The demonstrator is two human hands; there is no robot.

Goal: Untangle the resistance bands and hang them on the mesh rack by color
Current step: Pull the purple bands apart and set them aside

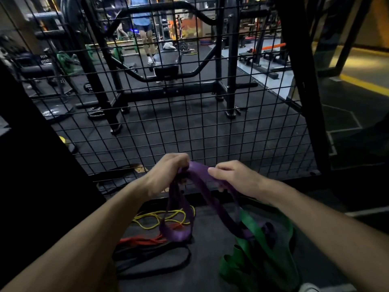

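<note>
1 head-worn view looks forward and down, close over the floor [210,239].

Both hands up in front of the mesh rack [189,123], gripping a purple band [202,175]. Left hand [168,171] curled round one end, right hand [233,178] pinching the other, close together. Purple loops hang to the floor, crossing a green band [259,239] low right. Lying on the floor left: yellow band [160,216], red band [143,241], black band [151,260]. Behind the mesh: gym frames, a person [145,28] standing far back.
</note>
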